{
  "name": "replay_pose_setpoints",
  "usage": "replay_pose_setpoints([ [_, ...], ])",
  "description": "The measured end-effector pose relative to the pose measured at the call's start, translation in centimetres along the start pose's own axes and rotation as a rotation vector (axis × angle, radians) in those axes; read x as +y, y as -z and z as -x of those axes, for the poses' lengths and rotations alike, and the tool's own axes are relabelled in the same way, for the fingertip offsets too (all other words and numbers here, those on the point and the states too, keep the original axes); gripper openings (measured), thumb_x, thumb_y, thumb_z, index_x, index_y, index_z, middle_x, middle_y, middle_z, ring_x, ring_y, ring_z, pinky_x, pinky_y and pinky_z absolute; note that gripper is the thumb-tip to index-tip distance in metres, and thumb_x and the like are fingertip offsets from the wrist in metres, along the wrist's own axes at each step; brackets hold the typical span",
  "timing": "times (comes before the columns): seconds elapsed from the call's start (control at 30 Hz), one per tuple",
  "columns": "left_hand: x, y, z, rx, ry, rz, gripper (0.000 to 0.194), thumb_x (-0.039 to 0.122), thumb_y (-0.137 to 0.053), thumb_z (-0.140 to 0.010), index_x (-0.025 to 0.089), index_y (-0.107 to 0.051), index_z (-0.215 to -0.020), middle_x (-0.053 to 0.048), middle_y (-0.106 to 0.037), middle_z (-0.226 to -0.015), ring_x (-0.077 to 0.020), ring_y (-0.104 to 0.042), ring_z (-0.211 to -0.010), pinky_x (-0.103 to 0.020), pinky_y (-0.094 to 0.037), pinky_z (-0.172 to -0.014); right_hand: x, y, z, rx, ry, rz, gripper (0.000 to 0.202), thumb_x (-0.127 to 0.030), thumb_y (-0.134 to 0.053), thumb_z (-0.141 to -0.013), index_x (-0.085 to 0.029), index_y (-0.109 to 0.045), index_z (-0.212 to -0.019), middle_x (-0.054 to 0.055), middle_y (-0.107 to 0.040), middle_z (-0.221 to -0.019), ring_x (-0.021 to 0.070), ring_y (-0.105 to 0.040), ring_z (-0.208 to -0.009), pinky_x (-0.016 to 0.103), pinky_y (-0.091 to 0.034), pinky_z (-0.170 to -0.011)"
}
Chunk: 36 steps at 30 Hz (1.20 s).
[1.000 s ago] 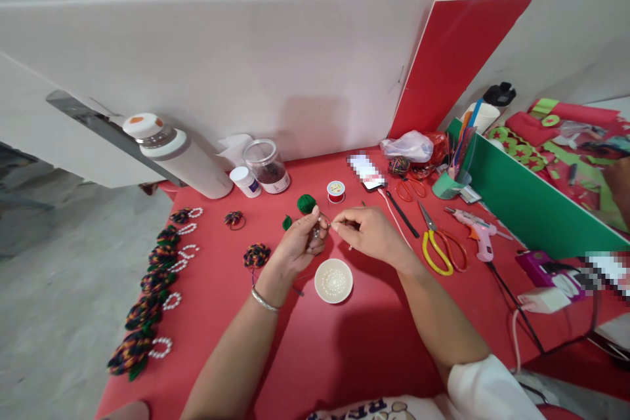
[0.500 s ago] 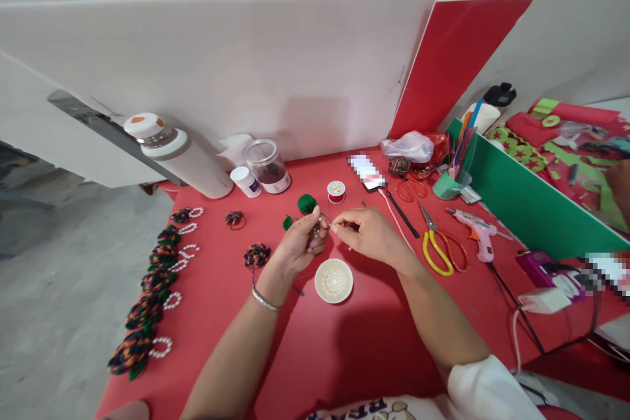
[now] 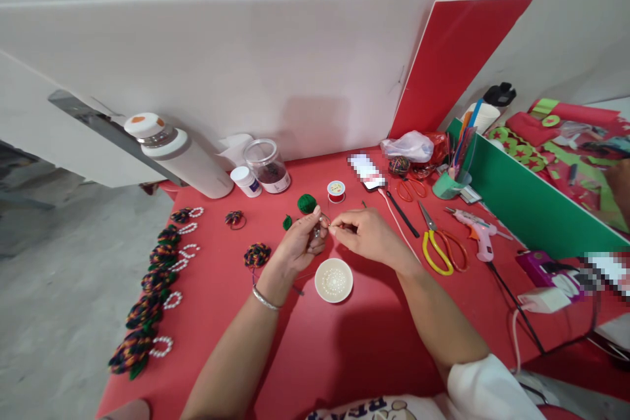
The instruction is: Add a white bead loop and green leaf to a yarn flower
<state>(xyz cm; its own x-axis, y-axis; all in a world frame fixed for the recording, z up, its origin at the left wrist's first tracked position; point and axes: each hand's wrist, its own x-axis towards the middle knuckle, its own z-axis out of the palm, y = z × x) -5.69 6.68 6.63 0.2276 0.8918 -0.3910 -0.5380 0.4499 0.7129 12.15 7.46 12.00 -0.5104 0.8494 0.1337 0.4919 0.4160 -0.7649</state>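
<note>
My left hand (image 3: 306,236) is closed in a pinch, a bracelet on its wrist. My right hand (image 3: 364,231) pinches close beside it, fingertips almost meeting. Between them curves a thin strand (image 3: 325,218), too fine to tell whether thread or wire. Just below the hands sits a small white bowl (image 3: 334,300) with white beads (image 3: 335,281) in it. Beyond the fingertips are a spool of red thread (image 3: 336,192) and a ball of green yarn (image 3: 306,203). A multicoloured crocheted piece (image 3: 256,254) lies left of my left wrist.
Several multicoloured yarn pieces with bead loops (image 3: 152,282) line the left edge. A flask (image 3: 184,157), a clear jar (image 3: 267,167) and a white bottle (image 3: 245,182) stand behind. To the right lie yellow-handled scissors (image 3: 435,252), a phone (image 3: 367,172) and a pink glue gun (image 3: 480,231).
Both hands stay nearly in place. My right fingertips have shifted very slightly toward my left hand; the objects on the table have not moved.
</note>
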Motion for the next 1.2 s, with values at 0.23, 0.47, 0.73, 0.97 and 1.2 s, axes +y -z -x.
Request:
replay_pose_setpoints([
  [0.23, 0.02, -0.07, -0.05, 0.007, 0.005, -0.002, 0.042, 0.051, -0.078, -0.076, 0.013, -0.059, -0.071, 0.004, -0.049, -0.050, -0.0020, -0.028, -0.037, -0.014, -0.017, -0.036, 0.13, -0.01, 0.12, -0.012, 0.012, -0.005, 0.023, -0.025, -0.056, -0.093, -0.019, -0.064, -0.072, -0.004, -0.054, -0.062, 0.0091, -0.042, -0.058, 0.025, -0.027, -0.056],
  [0.47, -0.02, -0.14, 0.07, -0.006, -0.004, -0.020, 0.043, 0.052, -0.079, -0.075, 0.014, -0.059, -0.071, 0.004, -0.049, -0.052, -0.0017, -0.027, -0.037, -0.015, -0.017, -0.036, 0.21, 0.00, 0.00, -0.010, 0.001, 0.006, 0.022, -0.026, -0.057, -0.092, -0.019, -0.067, -0.075, -0.004, -0.055, -0.062, 0.0091, -0.042, -0.057, 0.025, -0.027, -0.057],
  [0.73, -0.07, -0.29, 0.12, -0.007, -0.030, -0.100, 0.046, 0.055, -0.078, -0.074, 0.014, -0.059, -0.070, 0.005, -0.045, -0.048, -0.0022, -0.026, -0.036, -0.016, -0.017, -0.036, 0.12, 0.36, -0.16, -0.020, -0.065, 0.045, 0.016, -0.020, -0.060, -0.086, -0.019, -0.072, -0.074, -0.003, -0.060, -0.061, 0.0092, -0.045, -0.056, 0.024, -0.030, -0.057],
  [0.97, -0.12, -0.60, 0.32, -0.009, -0.056, -0.162, 0.048, 0.057, -0.079, -0.071, 0.014, -0.059, -0.069, 0.006, -0.043, -0.045, -0.0018, -0.024, -0.035, -0.018, -0.015, -0.037, 0.12, 0.45, -0.28, -0.088, -0.057, 0.060, 0.017, -0.016, -0.061, -0.083, -0.020, -0.073, -0.072, -0.001, -0.066, -0.065, 0.0103, -0.049, -0.058, 0.025, -0.031, -0.058],
  [1.2, -0.15, -0.65, 0.29, -0.039, -0.076, -0.207, 0.049, 0.058, -0.079, -0.071, 0.013, -0.059, -0.068, 0.005, -0.045, -0.046, -0.0016, -0.025, -0.035, -0.017, -0.014, -0.037, 0.25, 0.63, -0.31, -0.101, -0.070, 0.048, 0.017, -0.021, -0.060, -0.087, -0.019, -0.073, -0.076, -0.001, -0.066, -0.066, 0.0105, -0.050, -0.060, 0.024, -0.030, -0.058],
])
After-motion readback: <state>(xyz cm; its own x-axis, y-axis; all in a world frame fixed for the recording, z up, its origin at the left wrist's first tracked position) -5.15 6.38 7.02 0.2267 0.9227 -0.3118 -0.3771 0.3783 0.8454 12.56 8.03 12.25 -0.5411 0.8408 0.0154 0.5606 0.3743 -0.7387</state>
